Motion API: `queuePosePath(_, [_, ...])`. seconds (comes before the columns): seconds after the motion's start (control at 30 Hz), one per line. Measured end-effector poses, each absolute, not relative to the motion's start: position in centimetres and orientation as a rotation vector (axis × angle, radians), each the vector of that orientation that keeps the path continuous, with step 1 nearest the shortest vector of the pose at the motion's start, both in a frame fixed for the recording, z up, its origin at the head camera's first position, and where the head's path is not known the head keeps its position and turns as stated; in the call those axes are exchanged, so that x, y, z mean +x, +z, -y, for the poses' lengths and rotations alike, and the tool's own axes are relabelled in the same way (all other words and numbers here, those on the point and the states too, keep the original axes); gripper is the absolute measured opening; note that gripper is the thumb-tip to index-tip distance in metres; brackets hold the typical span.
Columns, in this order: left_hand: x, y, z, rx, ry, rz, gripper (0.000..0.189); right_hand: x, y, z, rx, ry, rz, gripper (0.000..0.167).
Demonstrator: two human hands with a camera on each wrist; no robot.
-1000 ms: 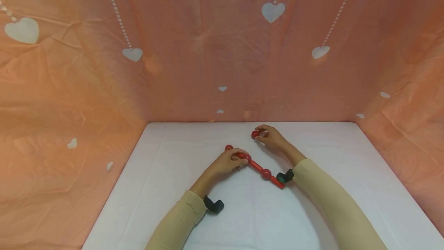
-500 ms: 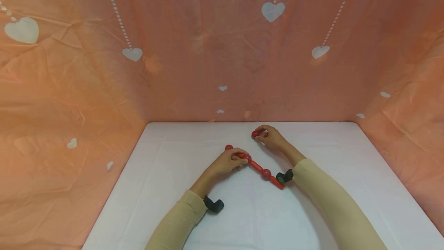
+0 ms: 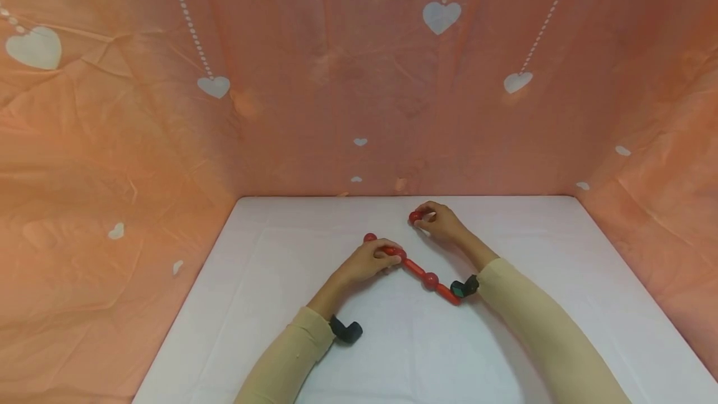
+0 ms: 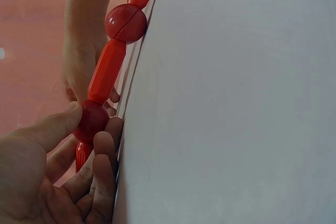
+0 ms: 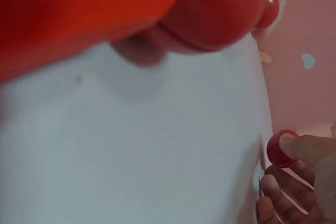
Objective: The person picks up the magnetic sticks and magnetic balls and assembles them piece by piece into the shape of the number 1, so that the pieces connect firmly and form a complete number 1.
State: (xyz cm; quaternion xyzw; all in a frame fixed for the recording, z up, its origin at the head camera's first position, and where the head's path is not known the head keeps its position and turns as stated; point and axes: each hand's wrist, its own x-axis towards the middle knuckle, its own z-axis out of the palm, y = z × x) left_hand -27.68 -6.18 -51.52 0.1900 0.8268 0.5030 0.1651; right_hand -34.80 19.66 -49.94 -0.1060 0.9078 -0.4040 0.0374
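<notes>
A chain of dark red balls and orange-red rods (image 3: 414, 267) lies slantwise on the white table (image 3: 269, 304). Its far left end is a red ball (image 3: 370, 237), and a rod (image 3: 448, 294) forms the near right end. My left hand (image 3: 364, 264) pinches one ball of the chain (image 4: 92, 121) between thumb and fingers, partly covering the rod beside it. Farther back and to the right, my right hand (image 3: 441, 224) holds a separate red ball (image 5: 282, 149) by thumb and fingertips, apart from the chain. Whether that ball touches the table I cannot tell.
An orange cloth (image 3: 314, 111) with white hearts rises behind the table and along both sides. Black wrist cameras (image 3: 346, 332) sit below each hand; the right camera (image 3: 464, 287) is very close to the chain's near end.
My right hand and its ball have shifted very slightly to the right, the forearm with them. The left hand and the chain stay in place.
</notes>
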Motion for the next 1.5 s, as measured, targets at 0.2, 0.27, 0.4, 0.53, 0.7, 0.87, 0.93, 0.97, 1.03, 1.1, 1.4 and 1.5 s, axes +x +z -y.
queuePosePath(0.2, [-27.7,-51.5,6.1,0.532,1.424,-2.367,0.031,-34.5,-49.9,-20.4,-0.371,-1.304,-2.777,0.037])
queuePosePath(0.27, [-27.7,-51.6,6.1,0.526,1.421,-2.371,0.032,-34.4,-49.8,-20.7,-0.369,-1.320,-2.772,0.038])
queuePosePath(0.4, [-27.7,-51.6,6.1,0.516,1.413,-2.379,0.033,-34.0,-49.7,-21.2,-0.334,-1.354,-2.757,0.039])
queuePosePath(0.53, [-27.7,-51.5,6.1,0.516,1.403,-2.389,0.033,-33.4,-49.5,-21.6,-0.330,-1.392,-2.747,0.038])
queuePosePath(0.7, [-27.6,-51.4,6.1,0.507,1.406,-2.390,0.031,-32.3,-49.0,-22.1,-0.360,-1.408,-2.763,0.036])
queuePosePath(0.87, [-27.5,-51.3,6.1,0.508,1.404,-2.395,0.031,-31.2,-48.7,-22.5,-0.408,-1.407,-2.796,0.035])
queuePosePath(0.93, [-27.4,-51.3,6.1,0.517,1.397,-2.401,0.032,-30.8,-48.6,-22.7,-0.438,-1.412,-2.809,0.035])
queuePosePath(0.97, [-27.4,-51.3,6.1,0.524,1.397,-2.401,0.032,-30.6,-48.6,-22.8,-0.444,-1.416,-2.814,0.034])
queuePosePath(1.03, [-27.4,-51.3,6.1,0.538,1.394,-2.405,0.032,-30.3,-48.5,-22.9,-0.461,-1.424,-2.826,0.035])
queuePosePath(1.1, [-27.4,-51.3,6.1,0.546,1.395,-2.404,0.031,-30.0,-48.4,-23.1,-0.474,-1.425,-2.833,0.035])
queuePosePath(1.4, [-27.2,-51.2,6.0,0.554,1.388,-2.403,0.031,-28.7,-48.3,-24.1,-0.521,-1.453,-2.844,0.035])
queuePosePath(1.5, [-27.1,-51.1,6.0,0.555,1.383,-2.407,0.031,-28.1,-48.2,-24.4,-0.530,-1.437,-2.857,0.037])
